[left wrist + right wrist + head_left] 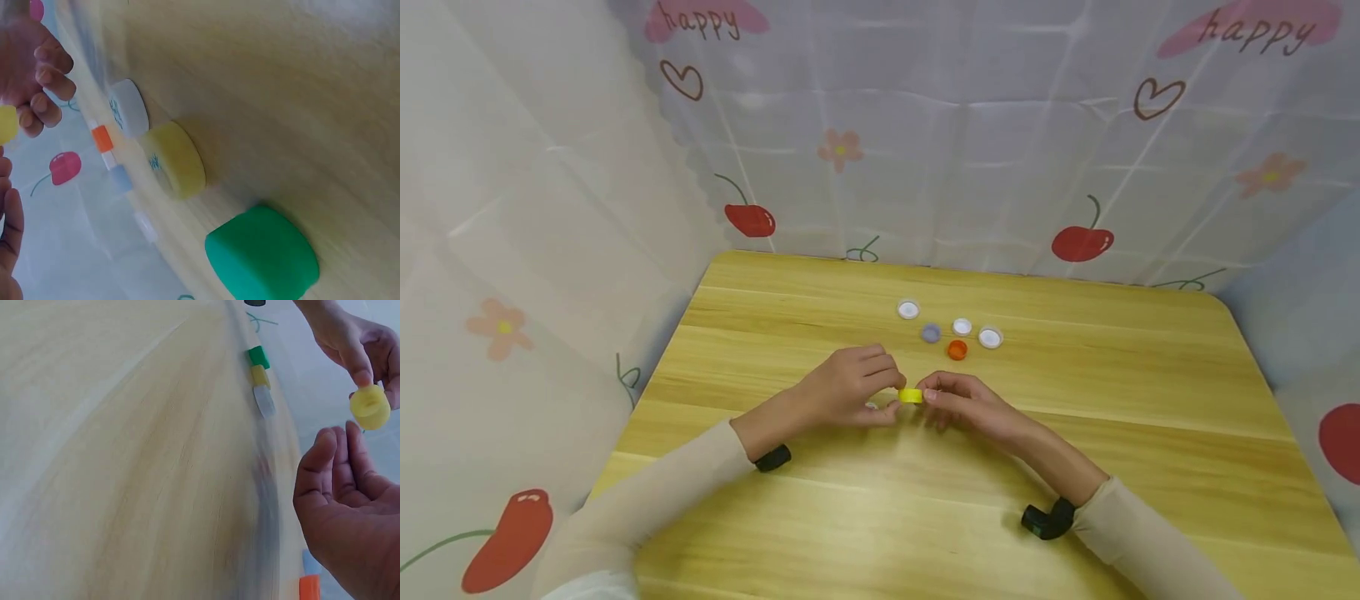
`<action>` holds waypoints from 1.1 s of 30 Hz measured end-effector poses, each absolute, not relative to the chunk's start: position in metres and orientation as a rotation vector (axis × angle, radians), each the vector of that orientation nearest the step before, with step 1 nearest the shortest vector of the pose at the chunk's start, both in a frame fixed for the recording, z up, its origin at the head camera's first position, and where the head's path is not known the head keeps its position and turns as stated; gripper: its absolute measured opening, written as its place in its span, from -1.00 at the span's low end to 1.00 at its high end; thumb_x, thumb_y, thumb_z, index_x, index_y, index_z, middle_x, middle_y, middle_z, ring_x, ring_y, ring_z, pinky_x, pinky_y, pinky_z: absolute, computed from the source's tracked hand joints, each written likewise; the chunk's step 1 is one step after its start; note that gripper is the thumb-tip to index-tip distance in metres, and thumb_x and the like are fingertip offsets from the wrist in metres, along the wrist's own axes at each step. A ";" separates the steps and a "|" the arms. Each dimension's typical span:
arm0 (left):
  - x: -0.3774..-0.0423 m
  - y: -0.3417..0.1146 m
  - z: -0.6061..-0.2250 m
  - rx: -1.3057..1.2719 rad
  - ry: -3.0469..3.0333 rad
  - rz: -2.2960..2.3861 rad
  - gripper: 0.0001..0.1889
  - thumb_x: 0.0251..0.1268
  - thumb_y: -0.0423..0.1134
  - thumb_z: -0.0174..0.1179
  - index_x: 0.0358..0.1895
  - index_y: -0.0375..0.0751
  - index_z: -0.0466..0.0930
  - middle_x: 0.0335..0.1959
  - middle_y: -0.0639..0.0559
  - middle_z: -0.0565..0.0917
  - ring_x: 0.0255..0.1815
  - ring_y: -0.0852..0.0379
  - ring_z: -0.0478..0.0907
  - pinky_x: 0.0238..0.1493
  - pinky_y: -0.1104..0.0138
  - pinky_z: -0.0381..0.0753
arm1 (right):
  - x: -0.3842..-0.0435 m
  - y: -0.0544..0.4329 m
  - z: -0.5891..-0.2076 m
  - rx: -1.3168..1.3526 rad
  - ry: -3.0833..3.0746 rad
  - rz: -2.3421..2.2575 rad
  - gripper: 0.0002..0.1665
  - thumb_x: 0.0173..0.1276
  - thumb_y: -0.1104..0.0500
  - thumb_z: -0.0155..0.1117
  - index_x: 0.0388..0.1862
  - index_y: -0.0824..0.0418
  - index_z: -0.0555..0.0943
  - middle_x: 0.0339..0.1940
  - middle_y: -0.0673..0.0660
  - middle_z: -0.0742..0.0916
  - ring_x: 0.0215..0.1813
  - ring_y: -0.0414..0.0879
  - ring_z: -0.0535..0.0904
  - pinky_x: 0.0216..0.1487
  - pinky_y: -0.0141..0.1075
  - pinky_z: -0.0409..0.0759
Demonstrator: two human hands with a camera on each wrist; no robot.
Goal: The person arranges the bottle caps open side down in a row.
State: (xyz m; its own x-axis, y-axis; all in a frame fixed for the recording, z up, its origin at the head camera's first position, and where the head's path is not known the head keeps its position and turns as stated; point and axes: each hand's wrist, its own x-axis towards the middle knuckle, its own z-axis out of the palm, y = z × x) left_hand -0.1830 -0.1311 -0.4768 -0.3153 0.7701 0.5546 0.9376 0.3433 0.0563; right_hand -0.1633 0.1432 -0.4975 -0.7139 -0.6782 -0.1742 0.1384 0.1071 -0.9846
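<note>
A small round yellow cap (911, 396) is between both hands, raised off the table in the right wrist view. My left hand (859, 387) pinches that cap (370, 407) between thumb and finger. Facing it from the right, my right hand (973, 404) has loosely bent fingers, its fingertips close at the cap's edge. Beneath the left hand, the left wrist view shows a green cap (262, 256), a second yellow cap (178, 159) and a white cap (130, 107) on the table. The left hand mostly hides these in the head view.
Farther back on the wooden table (1150, 375) lie an orange cap (957, 350), a grey-blue cap (931, 333) and white caps, one (908, 310) set off to the left. A printed curtain (955, 167) hangs behind the table and along its sides.
</note>
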 end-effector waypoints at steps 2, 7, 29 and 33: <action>-0.182 -0.129 -0.475 -1.517 -2.115 -0.486 -0.82 0.18 -0.16 0.46 -0.19 -0.09 0.73 -0.29 0.16 0.74 -0.25 0.20 0.61 -0.14 0.43 0.66 | -0.163 0.142 -0.499 -0.516 1.724 -1.677 -0.64 0.72 0.09 0.11 0.23 0.34 0.57 -0.02 0.19 0.70 -0.12 -0.03 0.57 -0.04 -0.26 0.67; -0.181 -0.125 -0.475 -1.540 -2.044 -0.497 -0.80 0.16 -0.16 0.47 -0.21 -0.12 0.72 -0.31 0.14 0.74 -0.28 0.19 0.59 -0.17 0.44 0.64 | -0.162 0.139 -0.502 -0.514 1.718 -1.694 -0.72 0.65 0.15 0.17 0.15 0.30 0.59 -0.09 0.11 0.72 -0.19 -0.14 0.56 -0.11 -0.34 0.61; -0.164 -0.119 -0.494 -1.089 -2.654 -1.563 -0.70 0.33 -0.10 0.55 0.05 0.09 0.71 -0.02 -0.01 0.77 -0.02 -0.05 0.66 -0.05 0.29 0.71 | -0.162 0.154 -0.496 -0.875 2.250 -1.662 -0.58 0.30 0.32 0.59 0.07 0.06 0.66 -0.08 0.08 0.71 -0.14 0.11 0.61 -0.08 -0.27 0.67; -0.165 -0.119 -0.494 -1.087 -2.645 -1.535 -0.71 0.33 -0.09 0.55 0.03 0.09 0.72 -0.05 0.00 0.78 -0.05 -0.02 0.66 -0.05 0.31 0.71 | -0.163 0.152 -0.498 -0.893 2.242 -1.659 -0.59 0.31 0.29 0.60 0.07 0.03 0.68 -0.05 0.07 0.73 -0.12 0.15 0.60 -0.08 -0.23 0.67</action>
